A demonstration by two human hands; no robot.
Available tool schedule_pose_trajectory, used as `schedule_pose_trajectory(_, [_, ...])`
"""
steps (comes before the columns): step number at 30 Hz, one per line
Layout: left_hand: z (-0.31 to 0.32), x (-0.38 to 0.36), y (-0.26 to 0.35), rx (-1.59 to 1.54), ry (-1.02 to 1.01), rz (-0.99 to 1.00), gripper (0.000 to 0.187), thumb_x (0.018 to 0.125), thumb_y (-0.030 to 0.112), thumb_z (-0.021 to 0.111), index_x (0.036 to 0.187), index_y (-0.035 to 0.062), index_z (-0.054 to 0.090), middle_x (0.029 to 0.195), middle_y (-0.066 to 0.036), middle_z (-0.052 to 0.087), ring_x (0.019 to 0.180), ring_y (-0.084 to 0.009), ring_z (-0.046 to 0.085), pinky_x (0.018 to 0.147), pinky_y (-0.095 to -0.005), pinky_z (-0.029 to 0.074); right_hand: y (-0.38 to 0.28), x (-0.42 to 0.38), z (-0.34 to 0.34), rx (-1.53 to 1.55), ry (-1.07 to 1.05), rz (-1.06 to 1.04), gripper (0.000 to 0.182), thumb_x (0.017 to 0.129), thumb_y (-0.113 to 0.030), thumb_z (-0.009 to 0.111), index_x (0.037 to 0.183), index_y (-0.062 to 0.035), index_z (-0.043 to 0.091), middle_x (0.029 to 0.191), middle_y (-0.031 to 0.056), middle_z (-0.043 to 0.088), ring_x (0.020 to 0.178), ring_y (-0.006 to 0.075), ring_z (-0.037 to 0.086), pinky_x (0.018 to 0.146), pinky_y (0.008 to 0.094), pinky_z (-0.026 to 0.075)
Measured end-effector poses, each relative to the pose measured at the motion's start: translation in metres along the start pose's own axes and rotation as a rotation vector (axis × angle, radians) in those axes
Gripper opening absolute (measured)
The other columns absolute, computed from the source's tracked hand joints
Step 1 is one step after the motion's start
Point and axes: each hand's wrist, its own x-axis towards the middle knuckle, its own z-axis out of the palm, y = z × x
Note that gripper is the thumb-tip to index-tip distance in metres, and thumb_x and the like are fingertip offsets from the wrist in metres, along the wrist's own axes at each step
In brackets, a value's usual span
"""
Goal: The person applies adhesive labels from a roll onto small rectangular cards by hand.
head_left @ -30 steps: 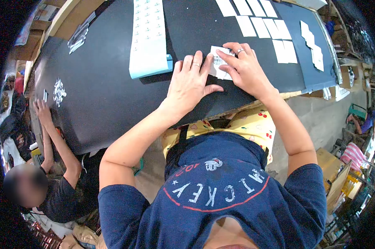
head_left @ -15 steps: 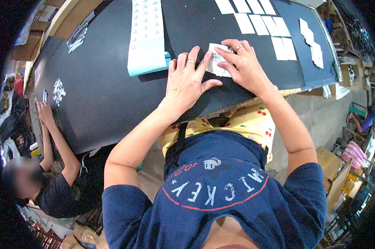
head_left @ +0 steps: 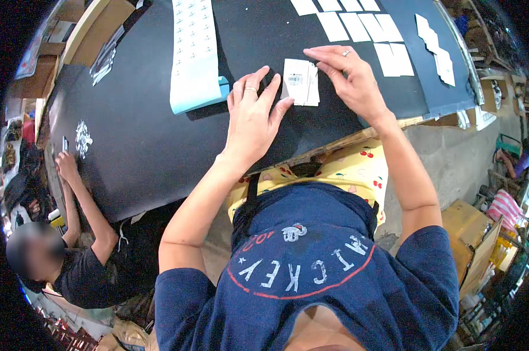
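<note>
A small pile of white cards [head_left: 307,95] lies on the black tabletop between my hands, the top one carrying a printed barcode. My left hand [head_left: 251,114] rests at the pile's left side with its fingers stretched out, the thumb tip right at the lower left edge. On the other side, my right hand [head_left: 353,83] is held with fingers extended and thumb apart from them, its fingertips near the upper right corner of the pile. A strip of printed labels [head_left: 193,55] on light blue backing runs away from me, left of my left hand.
White cards [head_left: 353,26] lie in rows at the far right. Beyond them, more cards [head_left: 435,50] overlap in a line near the right edge. A heap of small pieces [head_left: 83,139] sits at the left, close to another person's hands [head_left: 67,167]. Cardboard boxes [head_left: 464,234] stand on the floor.
My right hand has lifted off the cards and moved right, uncovering the barcode. My left hand has shifted slightly left, its thumb now at the pile's edge. The pile appears straighter.
</note>
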Motion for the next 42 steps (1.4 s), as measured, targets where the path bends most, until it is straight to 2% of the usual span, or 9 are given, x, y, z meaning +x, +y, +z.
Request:
schedule_pose_trajectory(3, [0.004, 0.004, 0.008, -0.117, 0.107, -0.093, 0.040, 0.088, 0.019, 0.064, 0.124, 0.0013, 0.058, 0.134, -0.018, 0.047, 0.122, -0.0353, 0.043, 0.103, -0.0443, 0.034, 0.002, 0.000, -0.004, -0.062, 0.025, 0.034, 0.028, 0.086, -0.011, 0.061, 0.114, -0.0079, 0.067, 0.109, 0.0131, 0.063, 0.103, 0.0310, 0.056, 0.089, 0.0398, 0.045])
schedule_pose_trajectory(10, [0.017, 0.005, 0.014, 0.001, 0.133, -0.031, 0.043, 0.083, 0.013, 0.067, 0.123, 0.0015, 0.058, 0.135, -0.019, 0.047, 0.124, -0.0368, 0.043, 0.105, -0.0465, 0.034, -0.014, -0.007, 0.005, -0.285, -0.015, 0.151, 0.043, 0.079, -0.028, 0.072, 0.111, 0.0001, 0.065, 0.097, 0.0183, 0.057, 0.096, 0.0331, 0.054, 0.081, 0.0421, 0.045])
schedule_pose_trajectory(19, [0.018, 0.006, 0.009, -0.065, 0.117, 0.061, 0.043, 0.077, 0.006, 0.069, 0.119, 0.0021, 0.060, 0.136, -0.019, 0.048, 0.124, -0.0388, 0.044, 0.104, -0.0476, 0.034, -0.022, 0.014, 0.012, -0.577, -0.207, 0.259, 0.039, 0.062, -0.037, 0.077, 0.079, -0.0030, 0.068, 0.098, 0.0170, 0.062, 0.096, 0.0327, 0.058, 0.080, 0.0451, 0.046])
schedule_pose_trajectory(21, [0.019, 0.005, 0.013, -0.079, 0.096, 0.048, 0.042, 0.083, 0.007, 0.067, 0.124, 0.0015, 0.058, 0.138, -0.019, 0.046, 0.127, -0.0374, 0.041, 0.105, -0.0461, 0.032, -0.019, 0.011, 0.016, -0.469, -0.074, 0.240, 0.047, 0.059, -0.031, 0.083, 0.087, 0.0026, 0.066, 0.104, 0.0212, 0.060, 0.103, 0.0349, 0.056, 0.086, 0.0439, 0.043])
schedule_pose_trajectory(28, [0.012, 0.002, 0.015, -0.100, 0.058, 0.026, 0.045, 0.087, 0.007, 0.065, 0.129, 0.0001, 0.053, 0.141, -0.019, 0.043, 0.130, -0.0365, 0.038, 0.107, -0.0447, 0.031, -0.021, 0.027, 0.008, -0.365, -0.276, 0.418, 0.047, 0.056, -0.030, 0.086, 0.087, -0.0024, 0.063, 0.100, 0.0175, 0.059, 0.103, 0.0330, 0.056, 0.086, 0.0427, 0.041])
schedule_pose_trajectory(34, [0.010, 0.009, 0.017, -0.212, 0.045, 0.004, 0.051, 0.089, 0.003, 0.061, 0.136, -0.0035, 0.043, 0.138, -0.019, 0.047, 0.130, -0.0298, 0.043, 0.109, -0.0397, 0.032, -0.017, 0.013, 0.006, 0.189, -0.077, 0.285, 0.045, 0.057, -0.018, 0.085, 0.084, 0.0007, 0.054, 0.072, 0.0148, 0.062, 0.069, 0.0271, 0.064, 0.063, 0.0397, 0.048])
schedule_pose_trajectory(37, [0.008, 0.016, 0.020, -0.909, 0.023, -0.210, 0.044, 0.092, 0.000, 0.056, 0.134, -0.0073, 0.044, 0.129, -0.013, 0.053, 0.117, -0.0174, 0.052, 0.099, -0.0299, 0.042, -0.022, 0.003, 0.006, 0.323, 0.049, 0.248, 0.039, 0.062, -0.008, 0.083, 0.086, 0.0012, 0.052, 0.068, 0.0129, 0.061, 0.062, 0.0190, 0.061, 0.054, 0.0328, 0.046])
schedule_pose_trajectory(40, [0.004, 0.024, 0.014, -0.831, 0.003, -0.160, 0.040, 0.093, -0.001, 0.054, 0.132, -0.0026, 0.050, 0.116, -0.011, 0.057, 0.103, -0.0177, 0.058, 0.089, -0.0304, 0.048, -0.029, -0.007, 0.003, 0.412, 0.148, 0.236, 0.035, 0.069, -0.006, 0.079, 0.092, 0.0002, 0.055, 0.070, 0.0123, 0.063, 0.061, 0.0146, 0.060, 0.057, 0.0299, 0.046])
schedule_pose_trajectory(42, [-0.010, 0.032, 0.028, -0.728, 0.027, -0.128, 0.038, 0.090, -0.005, 0.054, 0.128, -0.0043, 0.054, 0.109, -0.010, 0.062, 0.102, -0.0180, 0.059, 0.090, -0.0294, 0.047, -0.028, -0.009, 0.005, 0.608, 0.187, 0.254, 0.029, 0.068, -0.011, 0.078, 0.090, -0.0001, 0.062, 0.075, 0.0131, 0.066, 0.068, 0.0217, 0.064, 0.060, 0.0332, 0.049])
